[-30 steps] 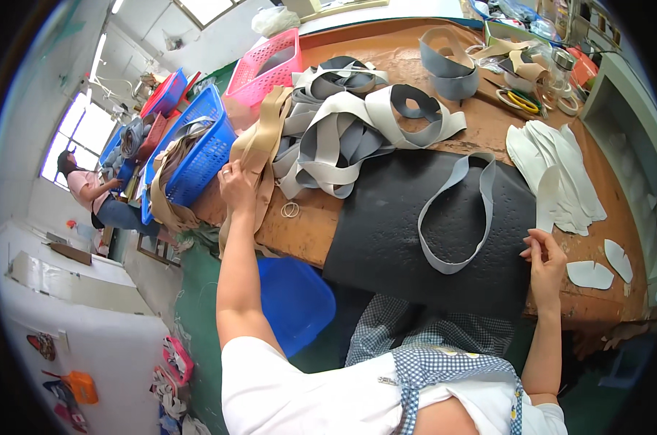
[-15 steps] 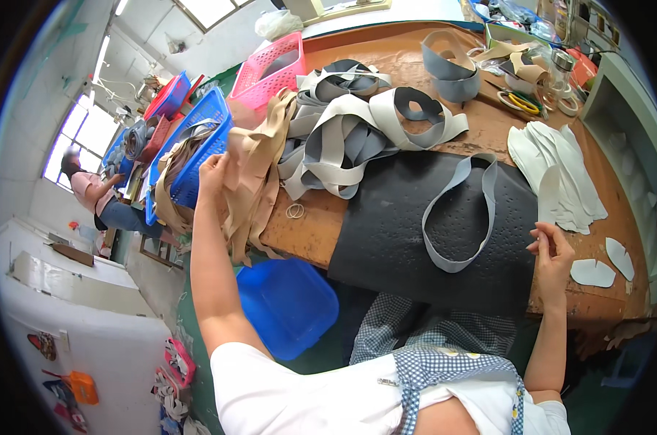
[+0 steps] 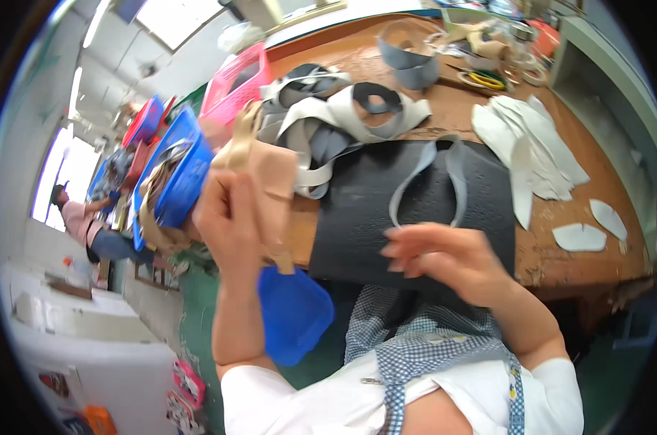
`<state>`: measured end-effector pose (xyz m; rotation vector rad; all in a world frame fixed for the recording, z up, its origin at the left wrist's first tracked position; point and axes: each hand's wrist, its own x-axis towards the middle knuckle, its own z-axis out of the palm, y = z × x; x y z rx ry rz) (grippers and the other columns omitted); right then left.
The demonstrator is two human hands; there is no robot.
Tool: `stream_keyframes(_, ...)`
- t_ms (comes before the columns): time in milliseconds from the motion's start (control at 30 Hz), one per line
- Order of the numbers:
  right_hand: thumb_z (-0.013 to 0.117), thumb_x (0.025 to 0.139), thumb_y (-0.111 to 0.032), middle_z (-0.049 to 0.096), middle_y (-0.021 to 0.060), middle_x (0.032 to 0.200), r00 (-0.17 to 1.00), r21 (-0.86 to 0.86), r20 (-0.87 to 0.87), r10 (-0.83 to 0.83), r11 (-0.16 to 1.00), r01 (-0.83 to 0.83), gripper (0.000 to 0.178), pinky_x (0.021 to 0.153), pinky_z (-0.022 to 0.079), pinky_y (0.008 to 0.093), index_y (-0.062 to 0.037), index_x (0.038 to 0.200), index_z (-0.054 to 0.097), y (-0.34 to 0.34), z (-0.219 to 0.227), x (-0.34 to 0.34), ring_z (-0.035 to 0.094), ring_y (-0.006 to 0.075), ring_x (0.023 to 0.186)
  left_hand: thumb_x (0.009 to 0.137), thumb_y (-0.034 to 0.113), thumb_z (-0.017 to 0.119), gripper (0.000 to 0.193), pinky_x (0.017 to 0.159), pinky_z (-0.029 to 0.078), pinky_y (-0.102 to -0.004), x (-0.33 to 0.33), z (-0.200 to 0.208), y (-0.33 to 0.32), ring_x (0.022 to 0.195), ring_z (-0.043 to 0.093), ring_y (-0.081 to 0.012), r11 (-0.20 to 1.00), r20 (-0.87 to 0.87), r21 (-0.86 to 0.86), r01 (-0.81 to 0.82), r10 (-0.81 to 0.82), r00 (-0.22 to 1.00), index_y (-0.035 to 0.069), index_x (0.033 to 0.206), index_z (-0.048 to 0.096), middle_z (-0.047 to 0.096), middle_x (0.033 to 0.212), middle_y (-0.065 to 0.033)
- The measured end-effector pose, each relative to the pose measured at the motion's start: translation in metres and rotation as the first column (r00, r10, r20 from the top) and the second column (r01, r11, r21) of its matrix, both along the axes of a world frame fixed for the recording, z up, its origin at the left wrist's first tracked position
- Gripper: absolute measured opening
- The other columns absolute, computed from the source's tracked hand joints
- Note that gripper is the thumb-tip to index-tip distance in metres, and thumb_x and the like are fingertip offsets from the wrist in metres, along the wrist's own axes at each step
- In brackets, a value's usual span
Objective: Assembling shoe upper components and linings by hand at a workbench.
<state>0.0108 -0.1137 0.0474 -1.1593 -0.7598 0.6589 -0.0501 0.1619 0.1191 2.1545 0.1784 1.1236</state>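
My left hand [image 3: 230,210] is closed, its fingers pinched on a tan fabric strip [image 3: 274,185] beside the blue basket; motion blurs the grip. More tan strips lie against the strip and partly behind my hand. My right hand [image 3: 452,261] hovers over the black mat [image 3: 357,203], fingers loosely curved and apart, with nothing visible in them. Just beyond its fingertips a grey-blue strip loop [image 3: 459,174] rests on the mat. White flat pieces [image 3: 535,148] lie in a heap to the right, apart from my hand.
Coiled grey and white strips [image 3: 343,123] are piled at the table's middle, near a pink basket [image 3: 234,80]. A blue basket [image 3: 172,181] stands left. Below the table edge sits a blue tub [image 3: 296,312]. Scissors [image 3: 484,80] lie far right. Another person [image 3: 89,221] stands far left.
My right hand has moved left from beside the white pieces to over the mat. My left hand has come nearer and to the right, bringing the tan strip with it. The view has shifted.
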Motion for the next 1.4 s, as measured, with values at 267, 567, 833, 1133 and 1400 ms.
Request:
stream_keyframes(267,0.061,0.1,-0.023,0.065,-0.0002,0.092,0.922,0.054,-0.334,-0.194,0.973,0.224,0.023,0.075,0.051,0.0256,-0.0029,0.11,0.064,0.025,-0.027,0.021,0.059,0.0066,0.082,0.102,0.012,0.055,0.013,0.062,0.037,-0.0173,-0.002,-0.088,-0.11,0.073,0.046,-0.0016,0.71,-0.004,-0.61,0.351,-0.445,0.896,0.001,0.095,0.057,0.053,0.082,0.0039)
stream_keyframes(567,0.065,0.094,-0.02,0.07,0.0033,0.098,0.766,0.071,-0.626,-0.146,0.968,0.242,0.028,0.085,0.05,0.0261,0.0012,0.113,0.068,0.004,-0.048,0.024,0.065,0.0106,0.092,0.101,0.017,0.058,0.021,0.057,0.036,-0.0204,0.007,-0.104,-0.102,0.064,0.046,-0.0043,0.585,-0.069,-0.738,0.336,-0.56,0.826,0.002,0.087,0.06,0.056,0.076,0.0032)
stream_keyframes(833,0.067,0.094,-0.019,0.068,-0.0001,0.092,0.914,0.054,-0.331,-0.234,0.962,0.266,0.023,0.076,0.046,0.0236,-0.0018,0.108,0.071,-0.01,-0.041,0.036,0.058,0.0072,0.081,0.096,0.025,0.056,0.029,0.116,0.023,-0.0539,0.002,-0.13,-0.001,0.117,0.055,-0.0303,0.854,-0.488,0.416,0.312,-0.079,0.869,0.006,0.116,0.06,0.066,0.105,-0.013)
stream_keyframes(1133,0.064,0.096,-0.019,0.068,0.0034,0.087,0.86,0.042,-0.436,-0.264,0.949,0.313,0.018,0.063,0.047,0.0215,-0.0037,0.104,0.068,0.009,-0.023,0.049,0.062,0.011,0.074,0.085,0.002,0.062,0.009,0.102,0.044,-0.0482,-0.041,-0.157,0.067,0.098,0.061,-0.0357,0.879,-0.337,0.47,0.081,0.094,0.937,0.004,0.093,0.064,0.066,0.095,-0.015)
stream_keyframes(1400,0.06,0.098,-0.015,0.072,0.01,0.098,0.805,0.267,-0.384,-0.452,0.78,0.566,0.02,0.073,0.059,0.0276,-0.0021,0.113,0.067,-0.021,-0.012,0.074,0.071,0.0177,0.086,0.082,0.005,0.06,0.007,0.101,0.044,-0.0503,-0.066,-0.169,0.122,0.093,0.063,-0.0307,0.778,-0.321,0.625,-0.059,0.326,0.889,0.007,0.086,0.066,0.066,0.088,-0.0112)
